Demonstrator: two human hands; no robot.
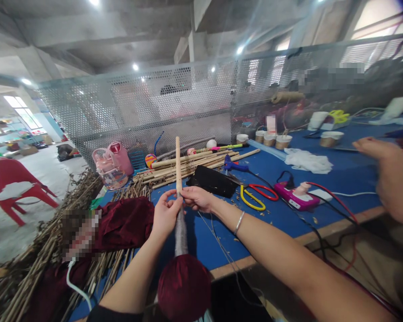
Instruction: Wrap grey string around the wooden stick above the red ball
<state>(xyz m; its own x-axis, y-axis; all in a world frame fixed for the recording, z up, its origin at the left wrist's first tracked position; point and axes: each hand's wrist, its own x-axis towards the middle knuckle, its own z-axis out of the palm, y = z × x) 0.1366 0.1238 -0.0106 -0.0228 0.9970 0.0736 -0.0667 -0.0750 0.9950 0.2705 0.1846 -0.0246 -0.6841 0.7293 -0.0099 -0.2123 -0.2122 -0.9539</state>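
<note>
A pale wooden stick (pixel 178 163) stands nearly upright in front of me, its lower part wound in a grey wrapping (pixel 181 235). At its bottom end sits a ball covered in dark red cloth (pixel 184 286). My left hand (pixel 166 213) is closed round the stick at the top of the wrapping. Thumb and fingers of my right hand (pixel 197 199) pinch the stick at the same height from the other side. Thin grey strands (pixel 218 241) hang below my right hand past the table edge; whether its fingers also grip them I cannot tell.
Scissors (pixel 255 197), a blue glue gun (pixel 233 164) and a purple power strip (pixel 295 197) with cables lie right on the blue table (pixel 272 237). Wooden sticks (pixel 195 161) lie behind; dark red cloth (pixel 127 221) and dried stems (pixel 50 228) are left. A co-worker's arm (pixel 394 174) reaches in.
</note>
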